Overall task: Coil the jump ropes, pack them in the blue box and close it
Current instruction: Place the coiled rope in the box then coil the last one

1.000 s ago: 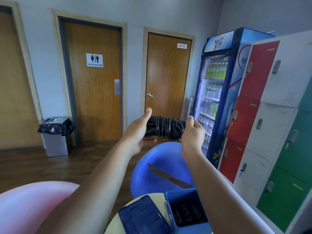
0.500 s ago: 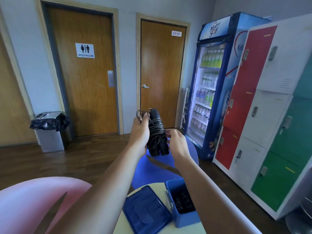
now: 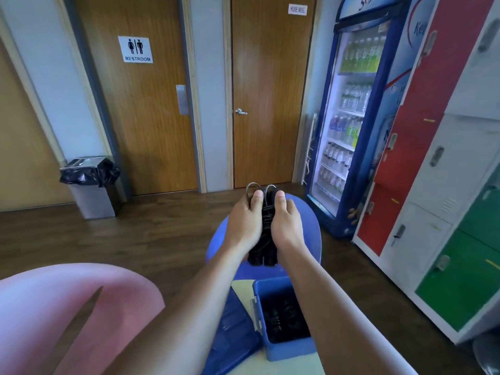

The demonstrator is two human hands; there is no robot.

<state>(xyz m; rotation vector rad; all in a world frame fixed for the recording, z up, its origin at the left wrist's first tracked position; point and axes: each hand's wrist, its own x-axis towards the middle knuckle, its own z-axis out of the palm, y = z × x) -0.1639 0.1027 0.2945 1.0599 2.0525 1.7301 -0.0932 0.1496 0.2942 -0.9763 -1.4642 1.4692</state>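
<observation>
Now both hands, left hand (image 3: pixel 243 220) and right hand (image 3: pixel 286 223), clamped on coiled jump rope (image 3: pixel 266 239), above open blue box (image 3: pixel 289 347) seemingly holding more ropes, lid (image 3: pixel 235 331) beside

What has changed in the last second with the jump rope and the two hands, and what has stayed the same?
The coiled jump rope was turned from crosswise to lengthwise and brought nearer the blue box. The right hand moved from its end to its side; the left hand kept its grip. The box stayed open, ropes inside, lid beside it.
</observation>
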